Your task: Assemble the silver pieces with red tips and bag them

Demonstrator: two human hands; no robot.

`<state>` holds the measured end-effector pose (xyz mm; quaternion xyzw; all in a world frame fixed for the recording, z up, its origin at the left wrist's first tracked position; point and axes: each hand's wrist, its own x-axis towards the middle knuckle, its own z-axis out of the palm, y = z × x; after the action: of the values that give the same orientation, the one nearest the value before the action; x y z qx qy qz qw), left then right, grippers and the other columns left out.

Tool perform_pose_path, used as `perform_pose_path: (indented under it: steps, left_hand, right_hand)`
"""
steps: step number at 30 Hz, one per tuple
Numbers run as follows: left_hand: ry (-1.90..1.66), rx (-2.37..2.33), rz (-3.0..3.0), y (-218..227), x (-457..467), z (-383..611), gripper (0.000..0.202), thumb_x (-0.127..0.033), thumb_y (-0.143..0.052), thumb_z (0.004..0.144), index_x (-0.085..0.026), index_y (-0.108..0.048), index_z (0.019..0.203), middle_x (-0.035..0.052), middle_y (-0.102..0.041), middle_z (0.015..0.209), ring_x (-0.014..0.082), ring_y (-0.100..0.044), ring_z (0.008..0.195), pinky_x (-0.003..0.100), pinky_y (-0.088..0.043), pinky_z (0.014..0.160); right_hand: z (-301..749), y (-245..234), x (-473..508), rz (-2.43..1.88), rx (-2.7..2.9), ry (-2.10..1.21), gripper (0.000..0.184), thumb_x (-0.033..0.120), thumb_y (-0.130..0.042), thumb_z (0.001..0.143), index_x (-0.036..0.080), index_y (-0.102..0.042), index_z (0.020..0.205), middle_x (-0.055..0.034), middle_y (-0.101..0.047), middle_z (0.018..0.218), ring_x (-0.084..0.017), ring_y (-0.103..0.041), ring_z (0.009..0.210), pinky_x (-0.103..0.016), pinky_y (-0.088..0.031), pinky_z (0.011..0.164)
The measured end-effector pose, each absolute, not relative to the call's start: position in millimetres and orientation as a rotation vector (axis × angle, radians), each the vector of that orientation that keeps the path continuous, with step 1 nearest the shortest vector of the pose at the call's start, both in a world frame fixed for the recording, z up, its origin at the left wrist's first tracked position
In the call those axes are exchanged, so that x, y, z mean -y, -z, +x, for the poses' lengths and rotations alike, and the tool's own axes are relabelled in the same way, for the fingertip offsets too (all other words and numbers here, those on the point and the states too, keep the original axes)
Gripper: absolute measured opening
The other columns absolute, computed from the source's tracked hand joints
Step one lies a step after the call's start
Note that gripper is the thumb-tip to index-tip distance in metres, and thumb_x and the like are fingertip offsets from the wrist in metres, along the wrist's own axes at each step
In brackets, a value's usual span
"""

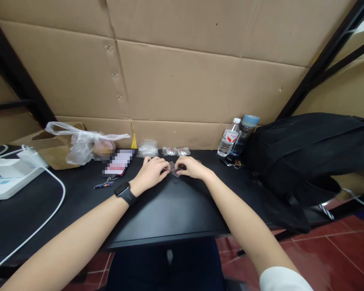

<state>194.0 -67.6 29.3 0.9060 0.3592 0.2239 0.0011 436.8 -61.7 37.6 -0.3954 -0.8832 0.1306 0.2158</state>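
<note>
My left hand [153, 171], with a dark watch on its wrist, pinches one side of a small clear plastic bag [174, 170] just above the black table. From the other side my right hand [191, 167] grips the same bag between thumb and fingers. What the bag contains, if anything, is too small to make out. Behind my hands, near the cardboard wall, lie a stack of clear plastic bags [148, 148] and two small clear packets [170, 151] with shiny round items inside.
Left of my hands are a phone [119, 162], a tied plastic bag [85, 147], a cardboard box [56, 149] and a white power strip [13, 178] with a cable. To the right stand a water bottle [228, 139], a blue-lidded bottle [245, 131] and a black backpack [306, 149].
</note>
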Motion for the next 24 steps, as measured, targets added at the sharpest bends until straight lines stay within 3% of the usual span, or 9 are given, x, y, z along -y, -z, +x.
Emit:
perform_pose_path:
  steps: [2,10,14,16,19,24]
  left_hand:
    - [-0.742,-1.187,2.778,-31,68,194,0.013,-0.029,-0.056,0.095,-0.026,-0.069,0.095,0.0030,-0.075,0.098,0.0247,-0.062,0.101,0.041,-0.029,0.091]
    - [-0.850,-1.414,2.276,-40,68,197,0.012,-0.033,-0.060,0.090,-0.027,-0.064,0.100,-0.0024,-0.079,0.096,0.0202,-0.071,0.084,0.040,-0.036,0.095]
    - [-0.828,-1.529,2.172,-37,69,199,0.033,-0.028,-0.061,0.086,-0.027,-0.049,0.117,-0.0018,-0.080,0.091,0.0235,-0.071,0.090,0.042,-0.036,0.094]
    - [-0.792,-1.549,2.232,-33,71,200,0.033,-0.025,-0.058,0.086,-0.028,-0.048,0.118,-0.0011,-0.079,0.089,0.0257,-0.070,0.095,0.043,-0.035,0.093]
    - [-0.744,-1.549,2.410,-28,74,202,0.026,-0.022,-0.052,0.089,-0.029,-0.056,0.113,0.0014,-0.077,0.088,0.0279,-0.066,0.100,0.046,-0.032,0.093]
    - [-0.688,-1.545,2.606,-21,77,204,0.029,-0.025,-0.045,0.095,-0.028,-0.071,0.108,0.0096,-0.075,0.103,0.0312,-0.058,0.106,0.049,-0.031,0.092]
  right_hand:
    - [436,-40,63,-1.057,2.414,-0.394,0.003,0.016,-0.072,0.086,0.018,-0.073,0.087,-0.0043,-0.071,0.093,-0.016,-0.063,0.085,-0.027,-0.046,0.082]
    - [443,-46,61,-1.213,2.084,-0.797,0.008,0.024,-0.068,0.083,0.016,-0.068,0.085,-0.0022,-0.070,0.074,-0.014,-0.062,0.069,-0.025,-0.045,0.070]
    - [438,-39,61,-1.293,1.899,-0.993,0.033,0.022,-0.071,0.077,0.020,-0.058,0.107,0.0024,-0.069,0.069,-0.013,-0.058,0.059,-0.023,-0.042,0.063]
    - [433,-37,64,-1.377,1.879,-0.908,0.043,0.020,-0.071,0.077,0.023,-0.053,0.116,0.0044,-0.070,0.069,-0.013,-0.058,0.057,-0.023,-0.043,0.062]
    - [425,-36,68,-1.476,1.966,-0.687,0.043,0.016,-0.067,0.081,0.026,-0.053,0.120,0.0051,-0.071,0.070,-0.015,-0.063,0.062,-0.025,-0.045,0.068]
    - [415,-29,68,-1.431,2.212,-0.346,0.029,0.010,-0.054,0.090,0.025,-0.069,0.110,-0.0027,-0.073,0.089,-0.019,-0.067,0.084,-0.029,-0.048,0.081]
